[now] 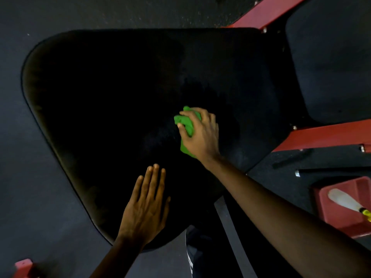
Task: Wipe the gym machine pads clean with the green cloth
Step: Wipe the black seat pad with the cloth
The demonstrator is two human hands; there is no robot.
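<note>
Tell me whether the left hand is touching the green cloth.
Apart. The head view shows the left hand flat on the pad, with bare black pad between it and the cloth, which the right hand grips.

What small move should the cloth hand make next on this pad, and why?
Probably sweep the green cloth leftward: the right hand grips it near the middle of the black pad, whose wide left part lies beyond it, while the left hand rests flat near the close edge.
</note>
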